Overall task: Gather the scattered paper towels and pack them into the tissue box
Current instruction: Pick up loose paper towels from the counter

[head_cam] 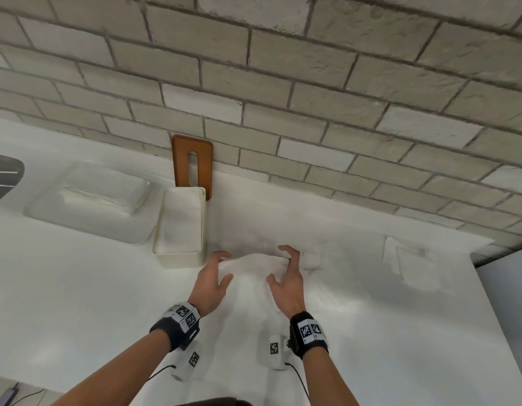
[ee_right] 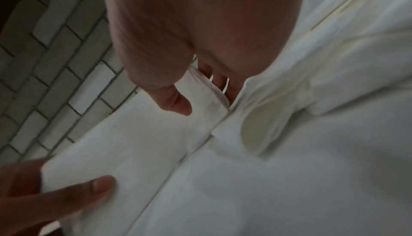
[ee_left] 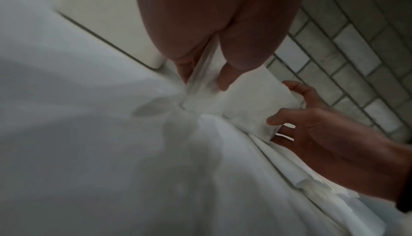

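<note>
Already the box (head_cam: 179, 227) is seen partly filled. A stack of towels (head_cam: 253, 266) beside it is pinched at its ends by the left hand (head_cam: 211, 281) and right hand (head_cam: 286, 281); more towels (head_cam: 406, 259) are left lying farther right.

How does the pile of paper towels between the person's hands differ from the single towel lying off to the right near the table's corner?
The towel stack is a thick bundle, held at its two ends by the left hand and right hand; the loose towel looks like a thin sheet that nobody touches. The towel stack sits close to the open tissue box; the loose towel lies far from it, near the table's right corner. Both are white paper on the white table.
</note>
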Action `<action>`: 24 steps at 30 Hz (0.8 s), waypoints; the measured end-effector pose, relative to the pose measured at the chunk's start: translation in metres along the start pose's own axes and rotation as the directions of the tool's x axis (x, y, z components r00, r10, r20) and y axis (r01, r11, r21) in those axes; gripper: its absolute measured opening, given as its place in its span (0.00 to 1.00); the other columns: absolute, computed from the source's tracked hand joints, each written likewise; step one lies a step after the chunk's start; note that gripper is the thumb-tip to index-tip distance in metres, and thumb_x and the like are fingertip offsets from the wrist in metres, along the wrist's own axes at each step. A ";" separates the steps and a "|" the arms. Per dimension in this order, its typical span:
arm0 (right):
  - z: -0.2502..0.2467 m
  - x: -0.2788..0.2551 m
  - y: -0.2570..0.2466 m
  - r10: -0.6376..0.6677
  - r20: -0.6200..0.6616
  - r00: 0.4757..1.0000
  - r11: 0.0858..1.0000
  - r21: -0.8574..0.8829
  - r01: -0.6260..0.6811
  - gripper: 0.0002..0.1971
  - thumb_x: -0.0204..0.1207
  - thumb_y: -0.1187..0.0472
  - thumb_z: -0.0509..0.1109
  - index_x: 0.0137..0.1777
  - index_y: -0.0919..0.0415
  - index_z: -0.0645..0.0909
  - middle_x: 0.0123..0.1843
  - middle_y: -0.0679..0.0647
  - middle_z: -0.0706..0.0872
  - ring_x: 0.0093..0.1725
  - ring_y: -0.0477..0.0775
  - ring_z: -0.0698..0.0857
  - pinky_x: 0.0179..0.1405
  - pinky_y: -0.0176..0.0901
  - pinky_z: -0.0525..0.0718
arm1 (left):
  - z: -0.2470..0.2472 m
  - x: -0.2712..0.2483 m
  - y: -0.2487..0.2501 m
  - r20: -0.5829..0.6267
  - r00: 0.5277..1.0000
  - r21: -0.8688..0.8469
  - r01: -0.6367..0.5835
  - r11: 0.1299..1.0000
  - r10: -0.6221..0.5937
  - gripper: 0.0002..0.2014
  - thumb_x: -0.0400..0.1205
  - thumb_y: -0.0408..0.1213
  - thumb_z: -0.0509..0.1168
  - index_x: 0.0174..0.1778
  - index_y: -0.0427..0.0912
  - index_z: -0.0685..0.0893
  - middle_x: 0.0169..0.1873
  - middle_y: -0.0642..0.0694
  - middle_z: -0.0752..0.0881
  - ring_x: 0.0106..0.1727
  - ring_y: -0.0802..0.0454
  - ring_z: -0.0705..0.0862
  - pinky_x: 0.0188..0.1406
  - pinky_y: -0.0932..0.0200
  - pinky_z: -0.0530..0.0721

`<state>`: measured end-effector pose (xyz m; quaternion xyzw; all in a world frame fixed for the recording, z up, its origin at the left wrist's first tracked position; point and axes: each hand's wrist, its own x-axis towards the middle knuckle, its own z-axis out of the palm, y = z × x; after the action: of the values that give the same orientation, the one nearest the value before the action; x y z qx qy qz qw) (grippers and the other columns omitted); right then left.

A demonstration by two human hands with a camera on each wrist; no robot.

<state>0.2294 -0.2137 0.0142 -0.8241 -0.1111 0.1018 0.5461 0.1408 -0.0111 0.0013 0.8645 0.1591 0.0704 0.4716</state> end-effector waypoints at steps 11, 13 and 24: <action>0.056 -0.021 -0.102 -0.215 0.088 0.973 0.969 0.141 0.201 0.14 0.83 0.69 0.74 0.56 0.47 0.89 0.58 0.44 0.92 0.53 0.48 0.89 0.43 0.37 0.82 | -0.178 0.087 0.082 0.021 0.991 0.138 -0.134 0.981 0.132 0.28 0.85 0.43 0.77 0.79 0.63 0.75 0.66 0.50 0.87 0.62 0.50 0.87 0.54 0.60 0.83; 0.086 -0.013 -0.124 -0.179 0.117 0.977 0.974 0.159 0.160 0.12 0.82 0.66 0.75 0.56 0.46 0.89 0.57 0.40 0.93 0.47 0.44 0.88 0.44 0.36 0.83 | -0.205 0.112 0.083 0.000 0.983 0.225 -0.181 0.957 0.186 0.28 0.84 0.42 0.78 0.79 0.58 0.78 0.68 0.48 0.88 0.67 0.48 0.85 0.62 0.57 0.79; 0.189 0.038 -0.133 0.230 0.253 0.940 0.971 -0.126 -0.203 0.14 0.80 0.63 0.66 0.61 0.49 0.85 0.68 0.50 0.87 0.69 0.60 0.86 0.72 0.55 0.86 | -0.235 0.143 -0.005 0.112 0.952 0.396 -0.305 0.866 0.284 0.12 0.86 0.35 0.73 0.65 0.48 0.87 0.63 0.48 0.89 0.66 0.47 0.87 0.70 0.48 0.83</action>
<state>0.2018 0.0139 0.0625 -0.8358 -0.0968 0.2653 0.4708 0.2107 0.2265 0.1214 0.9594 0.0245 0.0850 0.2677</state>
